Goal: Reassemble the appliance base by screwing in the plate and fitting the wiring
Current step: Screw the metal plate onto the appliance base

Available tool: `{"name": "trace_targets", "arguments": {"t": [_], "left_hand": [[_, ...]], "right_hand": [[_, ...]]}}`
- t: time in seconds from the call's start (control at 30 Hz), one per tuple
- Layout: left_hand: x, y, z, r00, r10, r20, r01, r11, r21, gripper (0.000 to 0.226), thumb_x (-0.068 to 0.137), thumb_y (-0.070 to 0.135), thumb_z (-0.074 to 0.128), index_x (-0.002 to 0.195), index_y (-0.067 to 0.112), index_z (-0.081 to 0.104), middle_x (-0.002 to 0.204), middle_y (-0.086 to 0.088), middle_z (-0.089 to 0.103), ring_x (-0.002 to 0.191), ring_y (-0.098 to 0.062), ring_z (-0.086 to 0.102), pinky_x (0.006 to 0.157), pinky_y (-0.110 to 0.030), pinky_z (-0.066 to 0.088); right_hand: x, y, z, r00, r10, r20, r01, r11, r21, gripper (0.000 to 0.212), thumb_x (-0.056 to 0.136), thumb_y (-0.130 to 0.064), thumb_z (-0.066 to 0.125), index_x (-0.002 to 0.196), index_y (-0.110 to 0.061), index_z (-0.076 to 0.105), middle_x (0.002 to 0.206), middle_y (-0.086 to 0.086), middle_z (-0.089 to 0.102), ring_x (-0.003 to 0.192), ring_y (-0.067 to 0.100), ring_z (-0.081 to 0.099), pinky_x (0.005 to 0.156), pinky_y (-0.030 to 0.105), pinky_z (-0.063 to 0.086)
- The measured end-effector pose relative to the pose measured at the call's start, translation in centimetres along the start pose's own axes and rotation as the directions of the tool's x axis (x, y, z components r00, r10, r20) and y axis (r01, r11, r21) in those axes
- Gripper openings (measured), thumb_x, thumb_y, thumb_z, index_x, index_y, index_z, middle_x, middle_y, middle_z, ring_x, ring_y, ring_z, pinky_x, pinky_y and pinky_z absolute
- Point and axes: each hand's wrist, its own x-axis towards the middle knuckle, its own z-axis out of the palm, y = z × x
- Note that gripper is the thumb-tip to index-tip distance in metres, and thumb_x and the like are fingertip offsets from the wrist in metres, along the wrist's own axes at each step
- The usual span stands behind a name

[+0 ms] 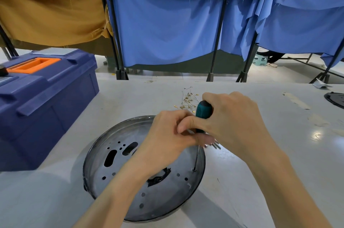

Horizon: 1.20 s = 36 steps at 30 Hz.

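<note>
A round metal appliance base plate (119, 162) with several holes and slots lies on the white table. My right hand (236, 121) grips the teal-and-black handle of a screwdriver (203, 111). Its thin shaft runs down to a screw (194, 169) near the plate's right rim. My left hand (167, 138) is over the plate with its fingers curled at the shaft, just under the handle. A small bundle of white wires with brass terminals (188, 100) lies on the table behind the hands. A few loose screws (216, 146) lie by the plate's right edge.
A large blue toolbox (42, 101) with an orange handle stands at the left. A dark round part (336, 99) sits at the table's right edge. Blue and tan curtains (167, 23) on black stands hang beyond the far edge.
</note>
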Motion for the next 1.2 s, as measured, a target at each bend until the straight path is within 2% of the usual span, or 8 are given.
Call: {"name": "trace_targets", "arguments": {"t": [0.1,0.23,0.4,0.6,0.7,0.8,1.07,1.2], "left_hand": [[0.2,0.2,0.1,0.999,-0.014,0.029,0.017,0.997,-0.081,0.013,0.076,-0.001,0.077,0.086,0.005,0.072,0.078,-0.010,0.074,0.072,-0.024,0.073,0.069,-0.032,0.061],[0.2,-0.1,-0.8,0.991,-0.065,0.119,0.079,0.990,-0.117,0.014,0.088,-0.005,0.063,0.092,0.007,0.070,0.083,-0.004,0.076,0.078,-0.022,0.074,0.069,-0.023,0.058],[0.2,0.3,-1.0,0.986,-0.064,0.151,0.067,0.998,-0.015,0.018,0.072,0.009,0.082,0.086,0.015,0.073,0.085,-0.004,0.075,0.084,-0.022,0.073,0.078,-0.031,0.059],[0.4,0.2,-0.2,0.986,-0.112,0.120,0.121,0.990,-0.071,0.017,0.072,0.008,0.083,0.088,0.008,0.075,0.082,-0.009,0.075,0.074,-0.022,0.073,0.066,-0.025,0.059],[0.3,0.0,-0.5,0.973,-0.105,0.206,0.125,0.988,-0.087,0.011,0.082,0.003,0.074,0.090,0.010,0.074,0.086,-0.007,0.076,0.080,-0.022,0.074,0.073,-0.025,0.059],[0.3,-0.2,-0.9,0.960,-0.104,0.262,0.130,0.988,-0.086,0.018,0.087,0.001,0.067,0.090,0.016,0.074,0.091,-0.002,0.076,0.086,-0.020,0.073,0.081,-0.030,0.058],[0.4,-0.6,-0.2,0.975,-0.119,0.187,0.138,0.986,-0.091,0.015,0.081,0.012,0.076,0.095,0.007,0.072,0.085,-0.004,0.076,0.081,-0.019,0.074,0.073,-0.023,0.058],[0.3,-0.5,-0.7,0.949,-0.092,0.301,0.133,0.984,-0.118,0.013,0.090,-0.001,0.063,0.099,0.004,0.070,0.093,-0.005,0.076,0.088,-0.023,0.073,0.082,-0.030,0.058]], "right_hand": [[0.1,0.6,-0.4,0.999,-0.001,0.037,-0.001,0.998,0.061,0.061,0.065,-0.086,0.035,0.062,-0.027,0.048,0.054,-0.010,0.046,0.053,0.010,0.043,0.050,0.028,0.031],[-0.1,1.1,-1.1,0.988,-0.095,0.122,0.027,0.883,0.468,0.054,0.074,-0.065,0.063,0.117,-0.034,0.067,0.088,-0.022,0.063,0.057,0.004,0.058,0.060,0.013,0.041],[0.2,0.7,-0.8,0.993,-0.107,0.054,0.063,0.851,0.521,0.023,0.074,-0.042,0.072,0.081,-0.021,0.065,0.070,-0.012,0.063,0.060,0.009,0.057,0.058,0.026,0.051],[0.2,0.6,-0.4,0.998,-0.036,-0.049,0.051,0.941,0.334,0.051,0.066,-0.058,0.070,0.060,-0.020,0.037,0.051,-0.007,0.042,0.049,0.015,0.035,0.050,0.036,0.037],[0.0,0.7,-1.3,0.998,-0.052,0.020,0.035,0.866,0.499,0.039,0.068,-0.064,0.067,0.081,-0.028,0.066,0.068,-0.010,0.060,0.046,0.010,0.050,0.051,0.027,0.045],[-0.1,0.8,-1.2,0.994,-0.111,0.008,0.084,0.795,0.601,0.012,0.080,-0.032,0.073,0.084,-0.022,0.074,0.073,-0.013,0.065,0.056,0.011,0.061,0.057,0.027,0.052],[0.3,0.0,0.4,0.992,0.027,-0.120,0.024,0.914,0.406,0.058,0.072,-0.062,0.066,0.054,-0.018,0.033,0.048,-0.004,0.034,0.048,0.014,0.030,0.050,0.030,0.033],[0.1,0.7,-0.8,0.997,-0.056,0.054,0.011,0.789,0.614,0.031,0.072,-0.054,0.070,0.085,-0.025,0.070,0.075,-0.009,0.065,0.047,0.013,0.058,0.048,0.032,0.051]]}}
